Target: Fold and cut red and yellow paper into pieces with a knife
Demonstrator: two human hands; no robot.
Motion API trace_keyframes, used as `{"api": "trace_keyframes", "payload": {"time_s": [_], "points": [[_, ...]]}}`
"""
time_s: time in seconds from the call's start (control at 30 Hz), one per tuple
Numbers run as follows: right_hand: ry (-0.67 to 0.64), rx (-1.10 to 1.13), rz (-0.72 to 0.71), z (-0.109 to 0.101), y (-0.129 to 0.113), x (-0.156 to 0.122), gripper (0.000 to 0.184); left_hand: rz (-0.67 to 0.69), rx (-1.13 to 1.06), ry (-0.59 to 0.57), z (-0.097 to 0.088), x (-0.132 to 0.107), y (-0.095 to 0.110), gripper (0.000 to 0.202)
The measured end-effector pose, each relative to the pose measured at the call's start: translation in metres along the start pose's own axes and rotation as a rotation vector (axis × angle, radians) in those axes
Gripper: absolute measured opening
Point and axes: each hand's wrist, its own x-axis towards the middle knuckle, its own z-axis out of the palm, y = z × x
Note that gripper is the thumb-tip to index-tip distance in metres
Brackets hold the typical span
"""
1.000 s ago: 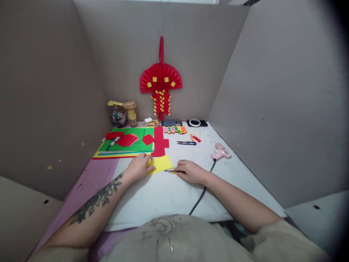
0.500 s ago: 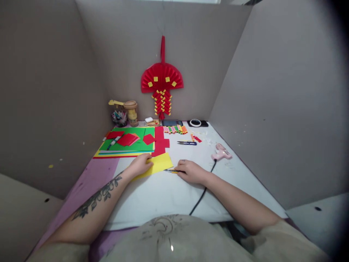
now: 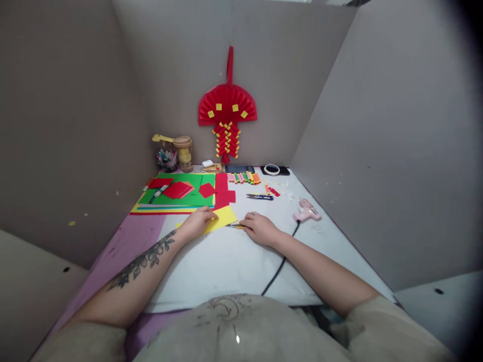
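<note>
Yellow paper sheet point(image 3: 225, 217), one smooth flat piece, lies mid-way up the white worktop point(image 3: 226, 266), my left hand point(image 3: 198, 222) pinching its left edge. My right hand point(image 3: 258, 229) is closed on one thin yellow-and-dark tool point(image 3: 234, 226) beside it. Beyond lie one pair of blue-handled snips point(image 3: 259, 197) and, toward the right edge, one pink glue gun point(image 3: 305, 211).

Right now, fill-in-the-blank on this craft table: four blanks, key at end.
1. The left hand rests on a ____ paper sheet, and the right hand holds a thin tool at its edge.
2. The glue gun beside the right hand is ____.
3. The fan decoration on the wall is mostly ____.
4. The red squares lie on a ____ backing sheet.
Missing words: yellow; pink; red; green.
</note>
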Motion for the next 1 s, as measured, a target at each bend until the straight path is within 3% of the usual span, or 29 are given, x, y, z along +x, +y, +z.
{"api": "trace_keyframes", "payload": {"time_s": [0.3, 1.0], "points": [[0.006, -0.035, -0.021, 0.003, -0.004, 0.003, 0.027, 0.139, 0.012, -0.102, 0.004, -0.001, -0.015, 0.037], [-0.003, 0.007, -0.082, 0.004, -0.014, 0.01, 0.023, 0.145, 0.036, -0.125, 0.007, 0.0, -0.019, 0.04]]}}
